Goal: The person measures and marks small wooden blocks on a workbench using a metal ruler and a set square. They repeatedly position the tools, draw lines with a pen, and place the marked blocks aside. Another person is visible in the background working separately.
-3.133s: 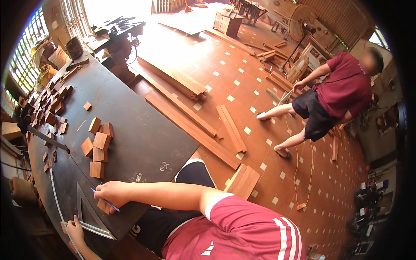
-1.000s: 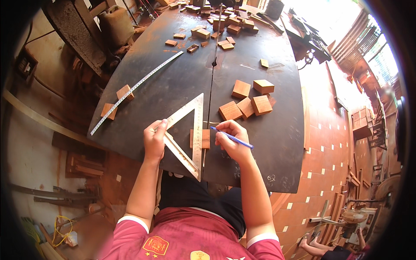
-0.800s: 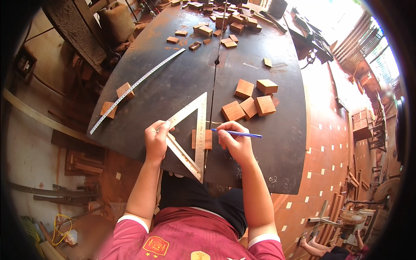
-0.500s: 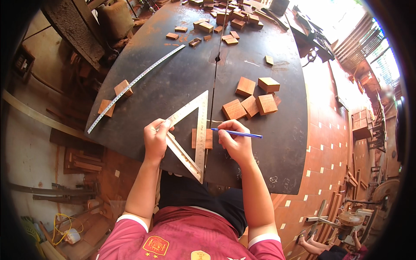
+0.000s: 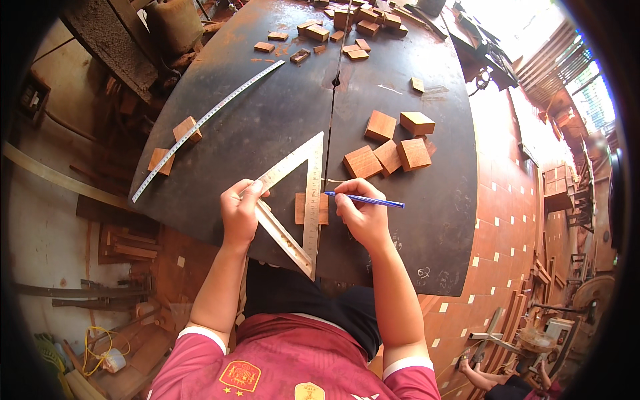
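Note:
My left hand (image 5: 240, 210) grips the slanted side of a triangular metal set square (image 5: 313, 180), thumb on top. The square lies over a small reddish-brown wooden block (image 5: 302, 208) near the table's front edge; its graduated straight side crosses the block, and part of the block is hidden beneath it. In my right hand (image 5: 363, 217) is a blue pen (image 5: 377, 201), held in a writing grip. The pen's tip points left, at the upper right corner of the block, beside the square's edge. Whether it touches the wood I cannot tell.
A long ruler (image 5: 220, 113) rests across two wooden blocks on the left of the dark table (image 5: 253, 140). Several blocks (image 5: 381, 125) lie in a group to the right. More wood pieces (image 5: 320, 33) are piled at the far end. A narrow seam splits the tabletop.
The view has shifted slightly. Both hands keep their grips, and the square and pen stay at the block with little movement.

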`<state>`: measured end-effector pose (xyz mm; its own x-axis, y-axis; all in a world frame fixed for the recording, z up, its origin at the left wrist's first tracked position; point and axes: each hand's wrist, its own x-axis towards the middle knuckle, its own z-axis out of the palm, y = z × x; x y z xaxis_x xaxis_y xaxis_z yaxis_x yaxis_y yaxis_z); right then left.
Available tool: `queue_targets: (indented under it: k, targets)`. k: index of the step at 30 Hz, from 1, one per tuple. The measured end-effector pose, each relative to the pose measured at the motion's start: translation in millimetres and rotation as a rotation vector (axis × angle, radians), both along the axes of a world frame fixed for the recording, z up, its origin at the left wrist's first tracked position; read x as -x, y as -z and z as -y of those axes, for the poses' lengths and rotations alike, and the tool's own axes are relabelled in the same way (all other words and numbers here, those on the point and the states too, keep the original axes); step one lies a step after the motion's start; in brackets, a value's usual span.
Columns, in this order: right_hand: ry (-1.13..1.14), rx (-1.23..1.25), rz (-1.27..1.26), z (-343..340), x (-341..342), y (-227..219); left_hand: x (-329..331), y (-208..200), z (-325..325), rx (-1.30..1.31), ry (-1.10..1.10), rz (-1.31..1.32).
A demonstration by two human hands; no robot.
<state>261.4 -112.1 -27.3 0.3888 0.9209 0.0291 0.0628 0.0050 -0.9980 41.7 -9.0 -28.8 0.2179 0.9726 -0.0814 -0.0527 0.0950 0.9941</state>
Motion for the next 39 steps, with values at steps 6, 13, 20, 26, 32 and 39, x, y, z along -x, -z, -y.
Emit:
queue_targets:
  k: [6, 13, 20, 26, 32, 39]
  targets:
    - [0.024, -0.008, -0.016, -1.2, 4.0, 0.1, 2.3, 5.8, -2.1, -0.052, -0.011, -0.093]
    - [0.062, -0.070, -0.072, -2.7, 6.1, 1.2, -0.8, 3.2, -1.0, -0.066, -0.050, -0.148]
    - [-0.204, -0.078, 0.502, 10.5, -7.1, -33.1, -0.4, -1.4, 2.3, -0.057, -0.054, -0.115]
    - [-0.268, -0.151, 0.512, 9.9, -8.5, -23.4, 5.1, 11.5, -4.2, -0.093, -0.009, -0.125]
    - [-0.265, -0.135, 0.497, 10.1, -5.3, -21.0, 1.3, 4.1, -2.0, -0.046, -0.041, -0.079]
    - [-0.271, -0.051, 0.511, 11.4, -6.8, -24.1, 5.3, 8.9, -5.7, -0.043, -0.002, -0.053]
